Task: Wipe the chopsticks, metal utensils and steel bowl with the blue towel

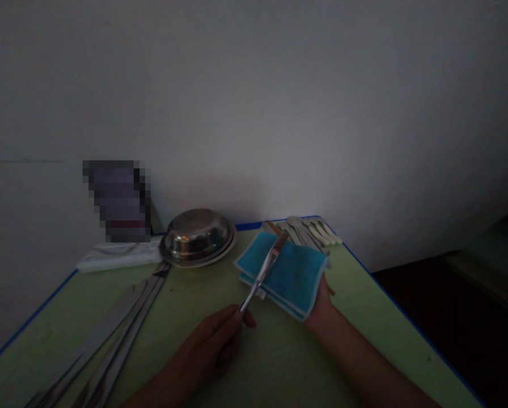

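My left hand point(214, 345) is closed around the handle of a steel table knife point(265, 271), whose blade lies across a folded blue cloth point(290, 272). My right hand point(320, 303) is under the cloth and holds it up above the table; its fingers are mostly hidden by the fabric. Both hands are over the middle of the green table point(194, 300).
A stack of steel plates point(198, 237) stands at the back. White folded napkins point(120, 254) lie to its left by a blurred container point(118, 198). Several spoons point(311, 231) lie at the back right, several knives point(109, 334) at the front left. The wall is close behind.
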{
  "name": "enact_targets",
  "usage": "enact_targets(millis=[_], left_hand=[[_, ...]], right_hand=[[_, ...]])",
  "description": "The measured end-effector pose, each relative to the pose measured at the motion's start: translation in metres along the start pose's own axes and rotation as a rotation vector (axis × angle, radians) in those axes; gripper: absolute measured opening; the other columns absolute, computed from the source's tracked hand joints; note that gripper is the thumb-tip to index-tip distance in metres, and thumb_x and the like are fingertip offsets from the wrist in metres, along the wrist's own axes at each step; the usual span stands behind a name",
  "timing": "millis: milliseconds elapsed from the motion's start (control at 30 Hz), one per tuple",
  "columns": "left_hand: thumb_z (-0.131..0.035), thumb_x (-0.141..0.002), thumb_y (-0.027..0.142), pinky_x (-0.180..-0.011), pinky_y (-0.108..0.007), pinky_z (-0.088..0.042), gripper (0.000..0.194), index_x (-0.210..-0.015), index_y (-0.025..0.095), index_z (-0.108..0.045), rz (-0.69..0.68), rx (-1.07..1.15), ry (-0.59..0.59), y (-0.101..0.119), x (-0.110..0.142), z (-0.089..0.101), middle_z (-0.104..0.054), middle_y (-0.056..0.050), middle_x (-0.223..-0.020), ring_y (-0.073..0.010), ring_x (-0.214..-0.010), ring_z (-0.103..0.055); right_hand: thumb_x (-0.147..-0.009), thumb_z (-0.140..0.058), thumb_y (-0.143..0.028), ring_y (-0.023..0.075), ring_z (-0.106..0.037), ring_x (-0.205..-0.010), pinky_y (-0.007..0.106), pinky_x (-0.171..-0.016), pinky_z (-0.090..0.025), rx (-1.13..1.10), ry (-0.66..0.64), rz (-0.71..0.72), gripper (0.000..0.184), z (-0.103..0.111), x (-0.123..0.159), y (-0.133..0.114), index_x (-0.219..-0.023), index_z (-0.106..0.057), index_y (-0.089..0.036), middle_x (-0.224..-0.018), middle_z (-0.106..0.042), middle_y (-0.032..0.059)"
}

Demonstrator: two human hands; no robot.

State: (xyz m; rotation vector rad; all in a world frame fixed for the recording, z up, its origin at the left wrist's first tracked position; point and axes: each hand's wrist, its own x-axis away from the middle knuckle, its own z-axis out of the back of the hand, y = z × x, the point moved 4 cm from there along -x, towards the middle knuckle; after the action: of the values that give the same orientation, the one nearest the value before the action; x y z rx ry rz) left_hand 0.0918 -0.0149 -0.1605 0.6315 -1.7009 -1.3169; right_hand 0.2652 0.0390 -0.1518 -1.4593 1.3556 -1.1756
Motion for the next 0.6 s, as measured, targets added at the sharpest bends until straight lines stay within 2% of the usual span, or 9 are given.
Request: enact_targets(millis=[133,233,333,400,433,500,600], left_hand=[[-0.043,-0.086,0.048,-0.038,-0.016,-0.020,0.033,-0.089,0.019,-0.056,0.003,0.011,-0.012,-0.001,-0.002,0.000,-0.031,0.009,-0.051,-0.0070,-0.044,-0.025],[-0.043,-0.085,0.048,-0.036,-0.016,-0.020,0.033,-0.089,0.018,-0.057,-0.005,0.038,0.001,-0.003,-0.004,0.003,-0.030,0.010,-0.049,-0.0066,-0.042,-0.023],[-0.045,-0.084,0.050,-0.034,-0.015,-0.020,0.033,-0.087,0.019,-0.056,-0.007,0.101,0.080,-0.005,-0.006,0.008,-0.030,0.010,-0.049,-0.0060,-0.040,-0.022],[-0.046,-0.082,0.052,-0.032,-0.014,-0.019,0.034,-0.086,0.019,-0.055,-0.013,0.153,0.123,-0.005,-0.008,0.009,-0.031,0.010,-0.049,-0.0054,-0.038,-0.021],[-0.047,-0.081,0.052,-0.032,-0.014,-0.019,0.034,-0.086,0.019,-0.054,-0.017,0.171,0.138,-0.004,-0.008,0.009,-0.031,0.011,-0.048,-0.0052,-0.037,-0.020],[-0.049,-0.080,0.052,-0.031,-0.014,-0.020,0.033,-0.086,0.019,-0.053,-0.025,0.185,0.146,-0.003,-0.009,0.008,-0.031,0.011,-0.048,-0.0048,-0.036,-0.021],[-0.049,-0.081,0.051,-0.031,-0.013,-0.020,0.032,-0.085,0.019,-0.053,-0.033,0.175,0.140,-0.003,-0.008,0.008,-0.032,0.011,-0.047,-0.0045,-0.035,-0.023]], right_hand=[[-0.074,-0.024,-0.065,0.0263,-0.064,-0.087,0.043,-0.077,-0.048,-0.344,-0.071,-0.203,0.060,-0.006,0.008,-0.001,-0.086,-0.065,-0.023,-0.095,-0.069,0.0101],[-0.077,-0.025,-0.059,0.0238,-0.062,-0.094,0.040,-0.079,-0.047,-0.498,-0.045,-0.226,0.053,-0.005,0.008,-0.007,-0.082,-0.064,-0.023,-0.102,-0.068,0.0075],[-0.080,-0.031,-0.047,0.0231,-0.062,-0.094,0.040,-0.082,-0.047,-0.527,-0.040,-0.325,0.043,-0.007,0.005,-0.004,-0.082,-0.064,-0.020,-0.097,-0.068,0.0082],[-0.074,-0.047,-0.035,0.0221,-0.063,-0.089,0.039,-0.081,-0.047,-0.418,0.025,-0.353,0.023,-0.003,0.000,0.002,-0.080,-0.062,-0.019,-0.084,-0.069,0.0068],[-0.069,-0.053,-0.026,0.0206,-0.063,-0.086,0.037,-0.082,-0.047,-0.354,0.075,-0.309,0.015,0.001,-0.003,0.002,-0.079,-0.061,-0.019,-0.080,-0.068,0.0046],[-0.061,-0.057,-0.013,0.0166,-0.063,-0.086,0.032,-0.085,-0.045,-0.257,0.163,-0.119,0.018,0.013,-0.011,-0.004,-0.078,-0.060,-0.020,-0.080,-0.067,0.0003],[-0.067,-0.055,-0.017,0.0146,-0.061,-0.088,0.031,-0.088,-0.043,-0.111,0.146,0.154,0.008,0.026,-0.015,-0.023,-0.075,-0.058,-0.019,-0.084,-0.066,0.0010]])
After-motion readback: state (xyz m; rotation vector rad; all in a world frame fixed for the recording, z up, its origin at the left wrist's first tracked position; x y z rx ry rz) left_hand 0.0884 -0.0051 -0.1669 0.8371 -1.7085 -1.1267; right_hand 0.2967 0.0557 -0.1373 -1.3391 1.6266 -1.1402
